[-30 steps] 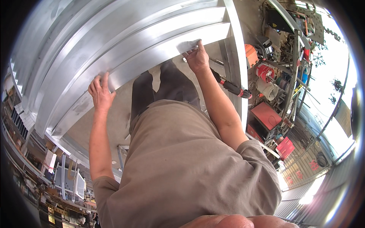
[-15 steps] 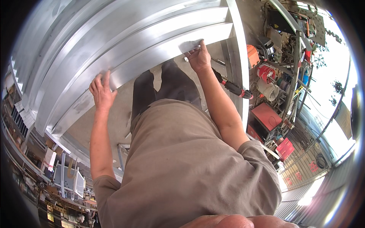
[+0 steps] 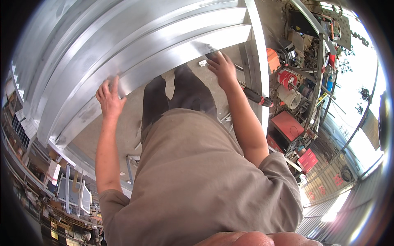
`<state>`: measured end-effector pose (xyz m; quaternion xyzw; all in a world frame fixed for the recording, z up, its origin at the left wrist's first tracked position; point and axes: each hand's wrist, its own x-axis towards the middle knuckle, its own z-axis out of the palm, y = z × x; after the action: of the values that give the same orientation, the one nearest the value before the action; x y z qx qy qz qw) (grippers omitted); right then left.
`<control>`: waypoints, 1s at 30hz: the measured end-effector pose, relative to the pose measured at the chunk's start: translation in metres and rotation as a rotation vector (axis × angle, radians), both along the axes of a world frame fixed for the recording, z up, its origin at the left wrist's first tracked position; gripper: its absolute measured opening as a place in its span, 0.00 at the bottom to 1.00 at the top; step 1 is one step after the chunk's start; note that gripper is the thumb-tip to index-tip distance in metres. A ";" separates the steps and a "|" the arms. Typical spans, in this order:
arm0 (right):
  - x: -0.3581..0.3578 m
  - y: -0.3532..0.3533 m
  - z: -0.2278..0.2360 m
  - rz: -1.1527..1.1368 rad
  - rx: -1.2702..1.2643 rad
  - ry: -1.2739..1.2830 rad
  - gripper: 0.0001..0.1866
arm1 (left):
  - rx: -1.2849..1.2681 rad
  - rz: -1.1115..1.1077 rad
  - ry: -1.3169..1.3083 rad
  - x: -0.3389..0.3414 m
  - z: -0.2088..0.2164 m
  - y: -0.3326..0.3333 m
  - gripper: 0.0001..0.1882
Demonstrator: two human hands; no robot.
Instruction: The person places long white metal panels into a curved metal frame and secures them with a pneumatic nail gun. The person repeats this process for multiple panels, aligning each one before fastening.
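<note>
A large silvery sheet-metal frame (image 3: 164, 49) with several long parallel slats fills the upper left. My left hand (image 3: 110, 99) rests on the nearest slat (image 3: 160, 67), fingers over its face and thumb apart near its lower edge. My right hand (image 3: 223, 69) is at the right end of this same slat, just below its edge, back of the hand up and fingers loosely bent. A dark patch lies by its fingertips; whether that is a reflection or an object, I cannot tell. A black and red power tool (image 3: 258, 97) is just right of my right forearm.
A pale upright frame bar (image 3: 262, 61) stands to my right. Beyond it are a red cable reel (image 3: 287, 79), a pale bucket (image 3: 289, 98) and a red box (image 3: 288, 124). Racks with metal parts (image 3: 74, 190) are at lower left. Small offcuts lie on the floor.
My right hand has moved slightly right and down from the slat's edge and turned its back upward. My left hand has stayed on the slat.
</note>
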<state>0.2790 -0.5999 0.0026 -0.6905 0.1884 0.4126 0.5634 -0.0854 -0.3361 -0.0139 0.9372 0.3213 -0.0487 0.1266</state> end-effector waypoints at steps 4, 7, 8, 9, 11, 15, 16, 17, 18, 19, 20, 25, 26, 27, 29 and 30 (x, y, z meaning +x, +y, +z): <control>0.062 -0.122 0.040 0.093 -0.272 -0.554 0.18 | 0.014 0.002 -0.016 0.001 0.000 -0.001 0.55; 0.137 -0.249 0.028 0.055 -0.626 -0.775 0.21 | 0.027 0.008 0.006 0.003 0.001 -0.003 0.56; 0.157 -0.292 0.018 0.223 -0.817 -0.850 0.24 | 0.034 0.014 0.017 0.004 0.002 -0.004 0.56; 0.174 -0.332 0.005 0.278 -0.851 -0.552 0.24 | 0.039 0.008 0.008 0.005 0.002 -0.004 0.55; 0.177 -0.388 -0.040 0.241 -0.767 0.014 0.26 | 0.037 0.017 0.031 0.007 0.004 -0.006 0.55; 0.183 -0.434 -0.080 0.012 -0.395 0.627 0.25 | 0.046 0.075 0.126 0.013 0.007 -0.012 0.55; 0.186 -0.434 -0.088 0.025 -0.392 0.661 0.24 | 0.048 0.091 0.156 0.015 0.007 -0.014 0.55; 0.187 -0.434 -0.092 0.041 -0.373 0.710 0.24 | 0.027 0.100 0.164 0.016 0.008 -0.015 0.55; 0.190 -0.434 -0.095 0.054 -0.357 0.758 0.24 | 0.026 0.109 0.174 0.016 0.009 -0.017 0.55; 0.191 -0.432 -0.103 0.120 -0.352 0.732 0.23 | 0.030 0.120 0.178 0.018 0.008 -0.017 0.55; 0.192 -0.432 -0.110 0.171 -0.312 0.733 0.23 | 0.034 0.132 0.180 0.020 0.007 -0.018 0.56; 0.190 -0.454 -0.154 0.291 -0.360 0.618 0.19 | 0.063 0.165 0.225 0.022 0.007 -0.025 0.56; 0.190 -0.458 -0.158 0.287 -0.375 0.581 0.18 | 0.064 0.167 0.230 0.023 0.008 -0.025 0.56; 0.190 -0.464 -0.158 0.271 -0.382 0.538 0.18 | 0.055 0.178 0.222 0.023 0.009 -0.026 0.56; 0.191 -0.470 -0.143 0.102 -0.415 0.440 0.16 | 0.062 0.166 0.227 0.024 0.011 -0.026 0.56; 0.189 -0.473 -0.125 0.007 -0.271 0.418 0.13 | 0.059 0.163 0.220 0.025 0.011 -0.026 0.56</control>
<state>0.4683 -1.0727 -0.1226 -0.6600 0.3520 0.5193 0.4133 -0.0603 -0.3622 -0.0026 0.9003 0.4096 -0.1313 0.0662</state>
